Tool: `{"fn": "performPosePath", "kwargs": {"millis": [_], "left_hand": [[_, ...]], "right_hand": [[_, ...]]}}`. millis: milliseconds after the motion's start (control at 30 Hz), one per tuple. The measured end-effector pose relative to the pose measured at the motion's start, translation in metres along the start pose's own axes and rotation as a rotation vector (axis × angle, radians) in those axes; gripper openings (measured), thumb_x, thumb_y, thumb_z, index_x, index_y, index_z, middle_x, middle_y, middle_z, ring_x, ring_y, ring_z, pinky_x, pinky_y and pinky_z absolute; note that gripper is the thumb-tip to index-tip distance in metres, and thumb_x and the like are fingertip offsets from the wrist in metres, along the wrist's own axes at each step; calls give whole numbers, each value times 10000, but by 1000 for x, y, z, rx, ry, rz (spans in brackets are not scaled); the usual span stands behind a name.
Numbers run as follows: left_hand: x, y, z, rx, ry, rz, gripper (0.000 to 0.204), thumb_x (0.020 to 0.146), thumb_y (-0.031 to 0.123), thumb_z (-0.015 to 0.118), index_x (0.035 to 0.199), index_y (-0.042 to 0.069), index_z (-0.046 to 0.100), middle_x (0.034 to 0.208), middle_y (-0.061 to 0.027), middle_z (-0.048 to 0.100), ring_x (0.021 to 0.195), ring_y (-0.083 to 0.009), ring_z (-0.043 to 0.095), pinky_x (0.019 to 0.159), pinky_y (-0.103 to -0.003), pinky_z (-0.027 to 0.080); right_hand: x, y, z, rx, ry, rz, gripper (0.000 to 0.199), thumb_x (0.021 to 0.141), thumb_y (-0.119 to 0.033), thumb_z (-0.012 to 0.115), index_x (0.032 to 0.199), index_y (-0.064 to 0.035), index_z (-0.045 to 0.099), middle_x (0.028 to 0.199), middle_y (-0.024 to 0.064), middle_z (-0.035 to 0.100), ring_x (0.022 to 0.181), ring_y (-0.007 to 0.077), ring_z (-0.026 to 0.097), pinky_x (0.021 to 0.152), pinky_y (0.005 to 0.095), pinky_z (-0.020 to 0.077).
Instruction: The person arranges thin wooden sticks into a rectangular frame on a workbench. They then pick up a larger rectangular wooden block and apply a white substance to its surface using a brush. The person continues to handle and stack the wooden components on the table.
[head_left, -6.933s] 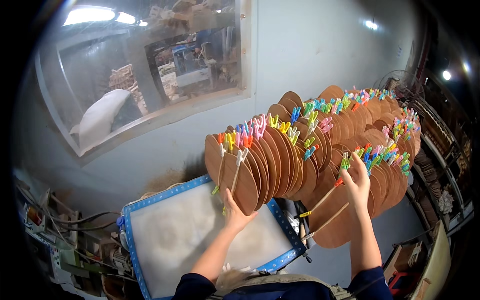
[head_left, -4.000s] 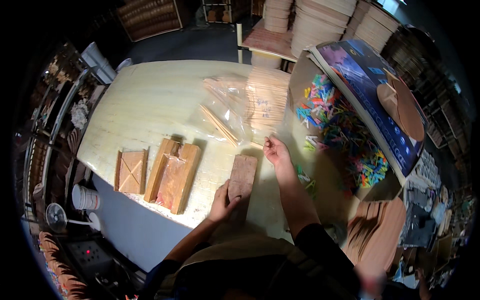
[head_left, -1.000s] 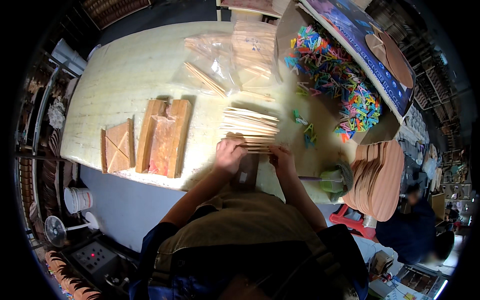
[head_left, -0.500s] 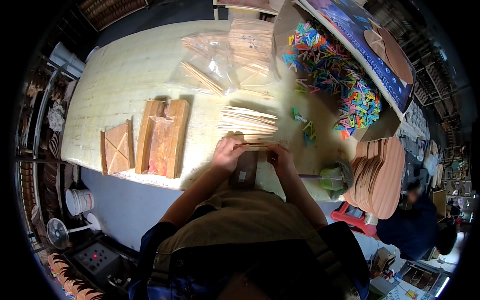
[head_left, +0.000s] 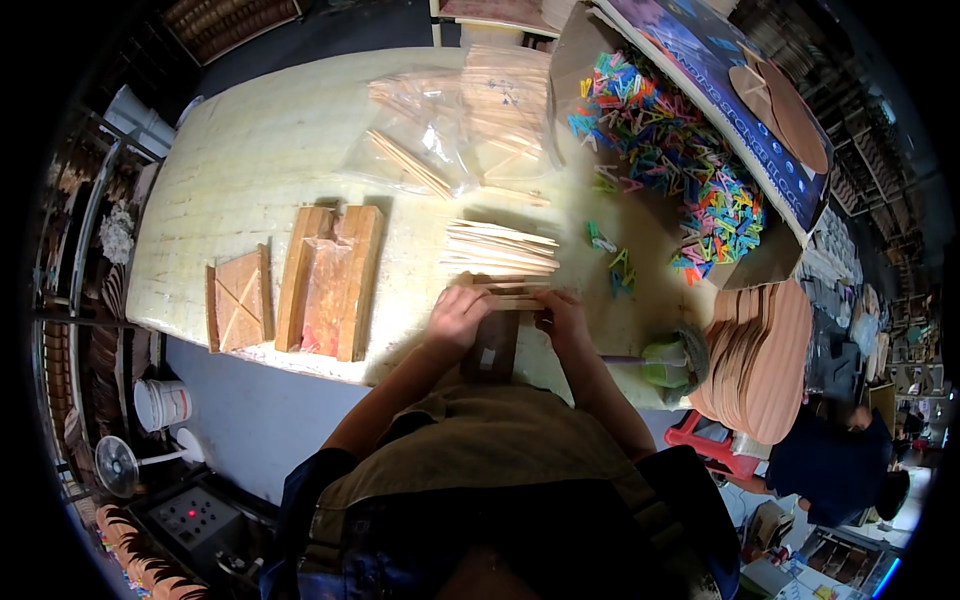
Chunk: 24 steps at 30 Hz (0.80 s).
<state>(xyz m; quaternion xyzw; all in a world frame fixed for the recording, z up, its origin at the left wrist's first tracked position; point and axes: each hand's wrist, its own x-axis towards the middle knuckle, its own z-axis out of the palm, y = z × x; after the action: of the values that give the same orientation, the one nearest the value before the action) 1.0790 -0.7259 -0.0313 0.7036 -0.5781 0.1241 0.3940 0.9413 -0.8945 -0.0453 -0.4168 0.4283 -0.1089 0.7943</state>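
Note:
My left hand and my right hand face each other near the table's front edge. Their fingers pinch opposite ends of a short pale wooden strip, held level between them. Under it lies a dark flat board with a small light patch, partly hidden by the hands. Just beyond my fingers, a loose pile of similar wooden strips lies crosswise.
Left on the table are a wooden jig and a smaller wooden piece. Bagged sticks lie at the back. A carton of colourful clothespins, a green cup and stacked wooden boards stand right. A person works beyond.
Both hands keep their grip at nearly the same spot; the strip between them looks slightly lower and more apart from the pile. The person at right has shifted.

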Motion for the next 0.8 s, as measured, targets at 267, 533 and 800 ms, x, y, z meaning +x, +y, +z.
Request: {"fn": "performPosePath", "kwargs": {"millis": [267, 533, 800], "left_hand": [[10, 14, -8, 94, -5, -64, 219, 750, 64, 642, 960, 91, 694, 1092, -83, 610, 978, -280, 566, 834, -372, 449], [3, 9, -5, 47, -35, -70, 233, 750, 55, 625, 972, 85, 689, 1121, -100, 601, 1013, -300, 557, 856, -393, 440], [-2, 3, -2, 8, -93, -59, 285, 745, 49, 577, 1017, 67, 659, 1021, -86, 598, 918, -258, 567, 810, -373, 453]], "right_hand": [[-1, -6, 12, 117, 80, -37, 192, 821, -283, 734, 856, -119, 641, 767, -31, 570, 663, 81, 518, 582, 228, 389], [2, 4, 8, 99, 122, -56, 173, 812, -241, 751, 760, -129, 630, 661, -44, 535, 572, 76, 478, 512, 239, 364], [1, -1, 6, 65, 67, -8, 182, 823, -256, 743, 774, -123, 628, 690, -43, 543, 605, 78, 497, 544, 235, 387]]}}
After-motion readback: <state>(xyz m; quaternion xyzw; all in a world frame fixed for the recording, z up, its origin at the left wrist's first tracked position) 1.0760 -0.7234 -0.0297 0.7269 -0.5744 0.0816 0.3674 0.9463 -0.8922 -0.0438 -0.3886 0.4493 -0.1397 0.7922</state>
